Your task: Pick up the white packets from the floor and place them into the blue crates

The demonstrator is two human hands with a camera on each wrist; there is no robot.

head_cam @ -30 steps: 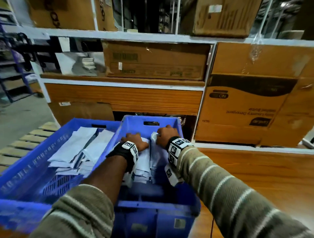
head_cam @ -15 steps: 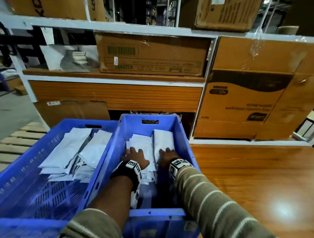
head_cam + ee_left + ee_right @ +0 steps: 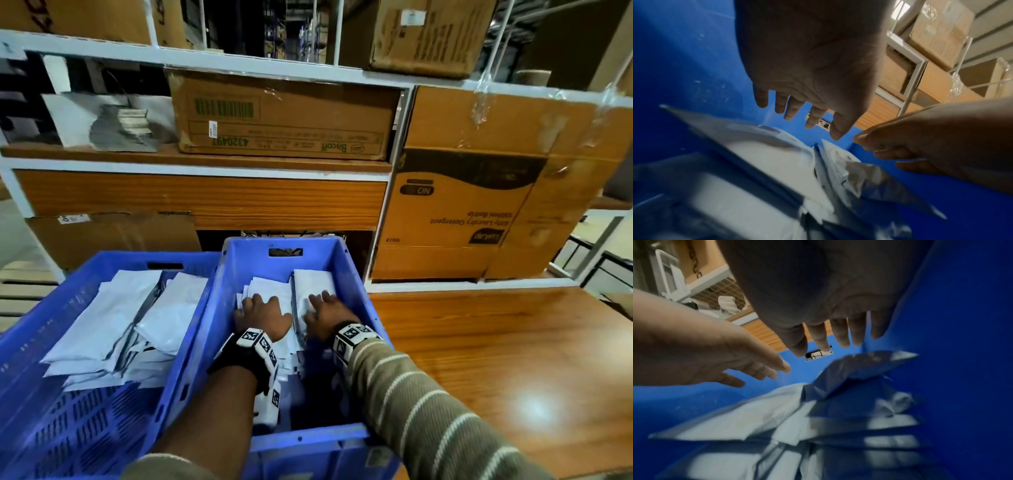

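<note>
Two blue crates stand side by side in the head view. The left crate [image 3: 68, 428] holds a loose pile of white packets [image 3: 116, 325]. Both my hands are inside the right crate [image 3: 352, 274], over two stacks of white packets [image 3: 315, 284]. My left hand [image 3: 262, 313] is over the left stack and my right hand [image 3: 325, 310] over the right stack. In the left wrist view my left hand [image 3: 793, 104] has straight, spread fingers just above the packets [image 3: 766, 154] and holds nothing. In the right wrist view my right hand [image 3: 838, 335] is likewise flat and empty above the packets [image 3: 756, 415].
A white-framed shelf with cardboard boxes [image 3: 284, 116] rises right behind the crates. A large detergent carton [image 3: 459, 212] stands at the right. A polished wooden surface [image 3: 496, 359] extends right of the crates. Pallet slats [image 3: 20, 291] show at far left.
A second ago both hands gripped packets near the right crate's far wall. They have since laid them down and let go, and the fingers are now spread flat over the stacks.
</note>
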